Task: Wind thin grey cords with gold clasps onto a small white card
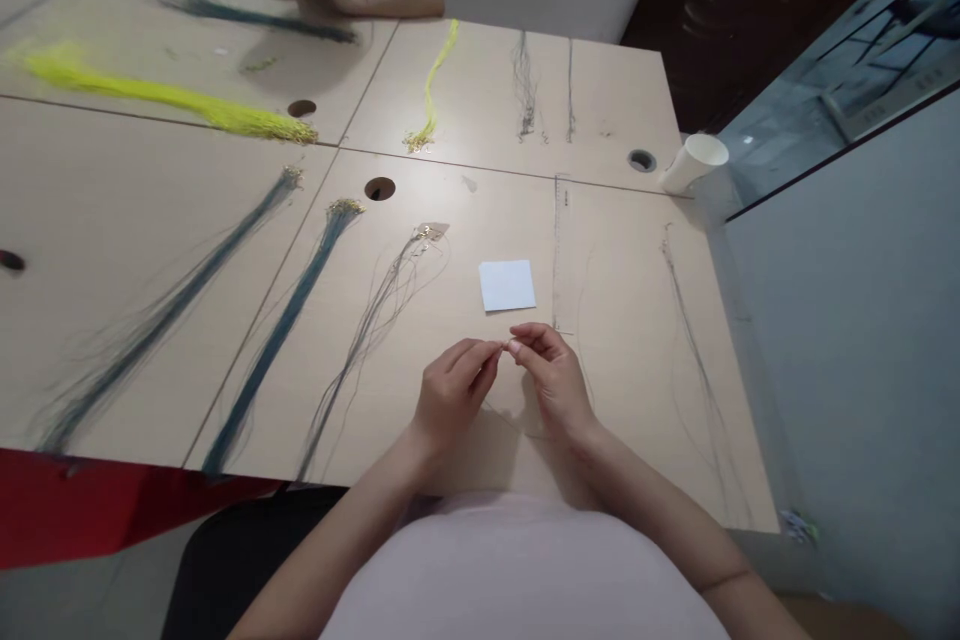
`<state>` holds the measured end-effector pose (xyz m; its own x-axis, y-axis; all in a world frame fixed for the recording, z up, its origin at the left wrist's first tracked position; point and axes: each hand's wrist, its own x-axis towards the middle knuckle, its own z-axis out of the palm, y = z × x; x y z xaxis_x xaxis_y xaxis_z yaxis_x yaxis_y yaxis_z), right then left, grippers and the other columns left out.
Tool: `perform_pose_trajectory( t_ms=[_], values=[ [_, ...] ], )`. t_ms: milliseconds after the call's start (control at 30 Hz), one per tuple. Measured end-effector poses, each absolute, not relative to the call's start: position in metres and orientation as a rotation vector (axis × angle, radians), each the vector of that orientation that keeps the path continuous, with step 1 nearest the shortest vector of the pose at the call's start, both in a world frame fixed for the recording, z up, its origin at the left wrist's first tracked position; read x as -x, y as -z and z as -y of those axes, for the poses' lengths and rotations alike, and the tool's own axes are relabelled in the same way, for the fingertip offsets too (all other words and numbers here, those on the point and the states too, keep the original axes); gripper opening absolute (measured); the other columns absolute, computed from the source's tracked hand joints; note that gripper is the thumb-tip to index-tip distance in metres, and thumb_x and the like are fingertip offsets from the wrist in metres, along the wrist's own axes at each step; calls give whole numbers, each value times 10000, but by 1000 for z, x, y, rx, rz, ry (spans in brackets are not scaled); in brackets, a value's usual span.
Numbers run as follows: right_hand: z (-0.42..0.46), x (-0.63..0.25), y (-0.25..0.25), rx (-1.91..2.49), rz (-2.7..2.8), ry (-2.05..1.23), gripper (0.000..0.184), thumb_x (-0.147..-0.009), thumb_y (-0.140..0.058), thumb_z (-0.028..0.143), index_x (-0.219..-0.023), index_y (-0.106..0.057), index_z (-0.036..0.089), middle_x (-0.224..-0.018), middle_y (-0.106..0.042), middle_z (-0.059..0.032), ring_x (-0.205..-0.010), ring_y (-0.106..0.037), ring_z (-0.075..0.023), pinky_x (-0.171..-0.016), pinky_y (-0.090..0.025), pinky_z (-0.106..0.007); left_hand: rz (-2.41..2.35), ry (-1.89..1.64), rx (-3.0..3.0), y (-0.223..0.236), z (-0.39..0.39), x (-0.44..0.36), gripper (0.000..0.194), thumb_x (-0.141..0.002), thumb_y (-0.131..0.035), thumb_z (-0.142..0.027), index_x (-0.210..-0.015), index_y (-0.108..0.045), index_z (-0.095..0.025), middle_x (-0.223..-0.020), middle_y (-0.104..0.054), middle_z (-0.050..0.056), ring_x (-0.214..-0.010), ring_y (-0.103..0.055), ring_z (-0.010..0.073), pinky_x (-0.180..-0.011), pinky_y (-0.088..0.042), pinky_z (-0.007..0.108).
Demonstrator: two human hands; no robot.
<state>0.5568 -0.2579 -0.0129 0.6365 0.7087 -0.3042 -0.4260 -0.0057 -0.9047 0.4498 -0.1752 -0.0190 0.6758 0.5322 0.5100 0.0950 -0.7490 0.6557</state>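
My left hand (pixel 454 390) and my right hand (pixel 556 378) meet fingertip to fingertip above the table, both closed in a pinch. Between them is a tiny piece, mostly hidden by the fingers, and a fine fishing line hangs in a loop below. A small white paper pad (pixel 508 286) lies just beyond my fingers. To the right of it is a clear ruler (pixel 561 250), flat on the table. Left of my hands lies a loose bunch of grey fishing lines (pixel 367 320) with gold fish hooks (pixel 427 233) at its far end.
Dark green line bundles (pixel 281 335) (pixel 180 305) and a yellow bundle (pixel 172 100) lie to the left. A thin grey bunch (pixel 690 315) lies right. A white cup (pixel 697 163) stands at the right edge. Across the table (pixel 615 250), a person's forearms (pixel 390 0) rest.
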Motion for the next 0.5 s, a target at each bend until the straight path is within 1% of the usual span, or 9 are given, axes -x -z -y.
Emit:
perform_pose_trajectory(
  t_ms=[233,367,500],
  values=[
    [260,-558,18,1311,343,-930,189,-705,-674,279,-882,-624,237,-771,-615,22,-766,-573,-114,-767,-446,-267,-496,-935,-2272,20,176,-449,161,-784,-536,-58,-902,-564,-164,-809,-642,32,-746,-587,92,-655,-476,192],
    [262,-560,16,1348,422,-957,203,-729,-644,314,-908,-619,221,-815,-630,-4,-796,-582,-134,-754,-453,-282,-532,-911,-2231,17,176,-448,125,-790,-534,-68,-869,-572,-156,-769,-631,27,-708,-574,86,-624,-464,186],
    [264,-563,15,1405,539,-984,176,-766,-590,353,-852,-621,202,-798,-634,-17,-711,-558,-127,-708,-451,-288,-546,-866,-2201,15,176,-448,100,-798,-527,-81,-846,-578,-152,-761,-629,30,-686,-559,85,-602,-451,188]
  ],
)
